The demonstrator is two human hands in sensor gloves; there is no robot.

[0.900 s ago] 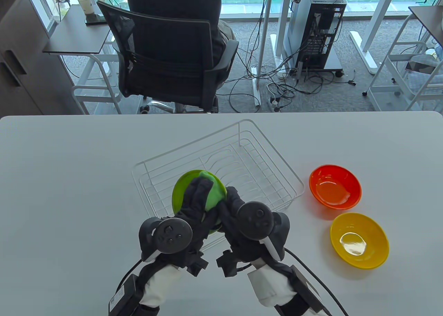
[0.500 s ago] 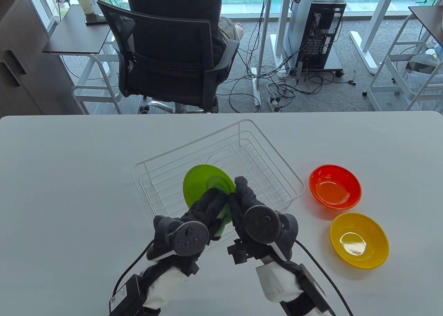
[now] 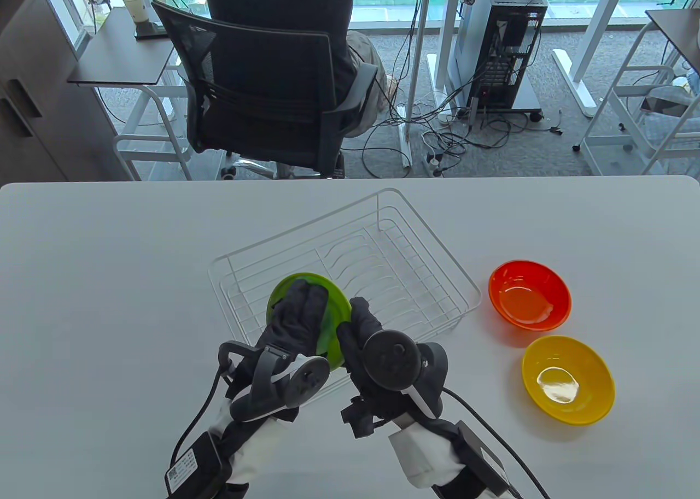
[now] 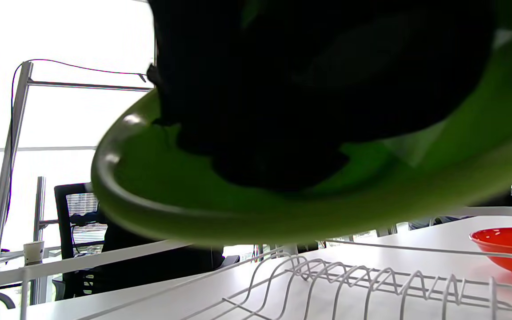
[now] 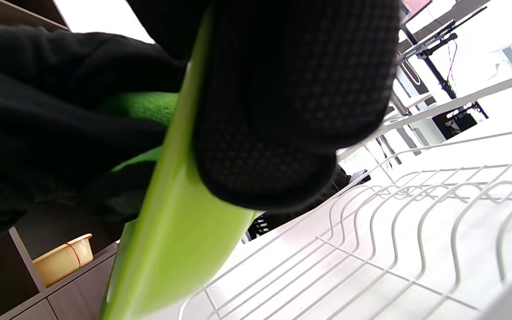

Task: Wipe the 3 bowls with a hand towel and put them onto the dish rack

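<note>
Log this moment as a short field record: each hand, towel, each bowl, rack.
left hand: fingers spread inside the green bowl, pressing the green towel
right hand: grips the green bowl's rim
green bowl: held tilted above the dish rack's near end
red bowl: on the table, right of rack
yellow bowl: on the table, nearer than the red bowl
dish rack: holds no bowl yet

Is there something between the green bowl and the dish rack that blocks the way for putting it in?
Nothing visible does. The green bowl is held above the near part of the dish rack, between the left hand and the right hand. The rack's wires below it are bare. The orange and yellow bowls sit outside the rack.
</note>
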